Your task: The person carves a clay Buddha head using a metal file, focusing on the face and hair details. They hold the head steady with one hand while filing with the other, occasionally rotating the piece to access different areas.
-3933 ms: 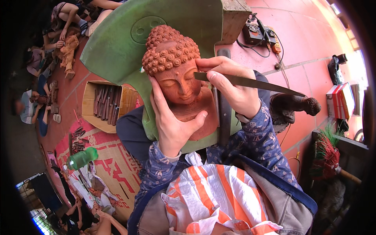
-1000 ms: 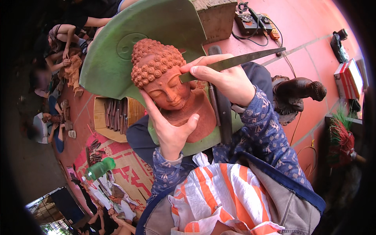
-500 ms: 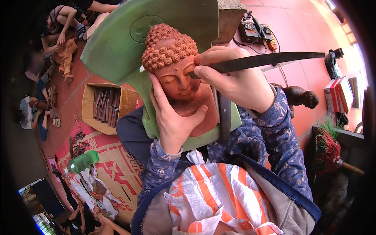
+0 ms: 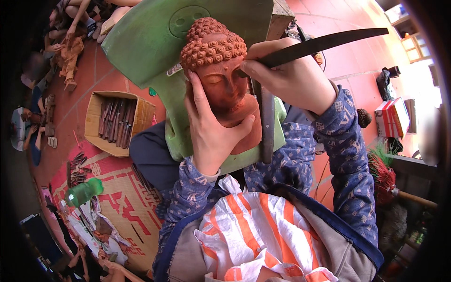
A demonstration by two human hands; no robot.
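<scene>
Dark blade (image 4: 324,44), right hand (image 4: 296,75) in pinch grip

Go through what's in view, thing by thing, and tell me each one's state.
Carved bust: on green plastic support, the spread left hand against its cheek.
Long dark tool: gripped in right hand; contact with bust hidden.
Cardboard box: open, slender tools inside.
Green bottle: lying sideways.

The bare, blue-sleeved left hand (image 4: 212,134) is spread, thumb (image 4: 244,129) held wide; the bare right hand (image 4: 293,77) is raised higher, pinched.
</scene>
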